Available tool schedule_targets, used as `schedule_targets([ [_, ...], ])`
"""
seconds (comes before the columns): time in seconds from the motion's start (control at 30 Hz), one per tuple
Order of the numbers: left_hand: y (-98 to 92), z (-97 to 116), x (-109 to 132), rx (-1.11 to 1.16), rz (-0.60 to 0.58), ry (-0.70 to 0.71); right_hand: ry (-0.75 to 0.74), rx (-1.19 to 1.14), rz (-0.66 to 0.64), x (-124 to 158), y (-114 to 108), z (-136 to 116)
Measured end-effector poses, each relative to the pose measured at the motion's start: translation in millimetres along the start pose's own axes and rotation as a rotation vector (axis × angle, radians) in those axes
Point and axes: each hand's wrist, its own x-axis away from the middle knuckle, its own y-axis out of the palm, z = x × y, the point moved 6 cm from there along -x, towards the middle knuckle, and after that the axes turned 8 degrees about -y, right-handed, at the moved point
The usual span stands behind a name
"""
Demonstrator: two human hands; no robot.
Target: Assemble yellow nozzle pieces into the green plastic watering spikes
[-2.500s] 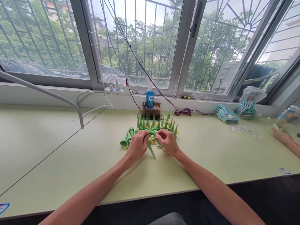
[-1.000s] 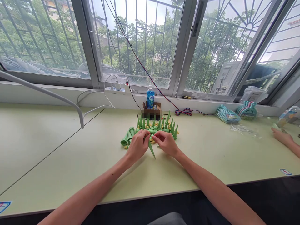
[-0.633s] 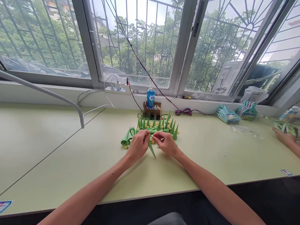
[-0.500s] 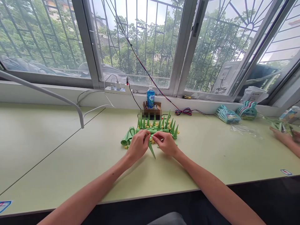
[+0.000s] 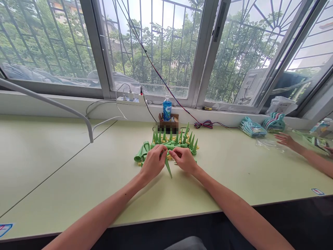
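My left hand [image 5: 155,159] pinches a green plastic spike [image 5: 168,168] by its wide upper end, and the pointed tip slants down toward me above the table. Close beside it, my right hand [image 5: 183,159] has its thumb and fingers pinched together at the spike's upper end. What lies in those right fingertips is too small to make out. Just beyond both hands is a group of green spikes [image 5: 191,142], several upright with small yellow fittings at their bases. Wide hollow green cones [image 5: 142,152] lie to the left of my left hand.
A blue bottle [image 5: 167,109] stands in a cardboard box [image 5: 161,124] behind the spikes. Coiled wire [image 5: 204,124] lies right of it. Packs of teal items [image 5: 253,126] and a co-worker's hand [image 5: 286,140] are at the right. A grey tube [image 5: 90,128] hangs over the left side.
My hands stay almost in place, and the spike's tip has tilted slightly toward the left. On the right, a co-worker's hand has reached leftward toward the clear plastic wrap.
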Motion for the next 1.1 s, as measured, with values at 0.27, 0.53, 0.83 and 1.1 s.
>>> schedule_targets([
  [0.27, -0.4, 1.2, 0.3, -0.002, -0.001, 0.006, 0.000, 0.014, 0.004, -0.1, -0.9, -1.0],
  [0.53, -1.2, -1.0, -0.8, -0.022, 0.026, -0.014, -0.035, -0.038, -0.064, 1.7, 2.1, -6.6],
  [0.83, -1.5, 1.5, 0.3, -0.011, 0.014, 0.003, -0.042, -0.080, -0.086, 1.7, 5.0, -4.1],
  [1.1, -1.8, 1.2, 0.6, 0.007, 0.016, 0.011, -0.008, -0.035, -0.097, 2.3, 5.5, -1.2],
])
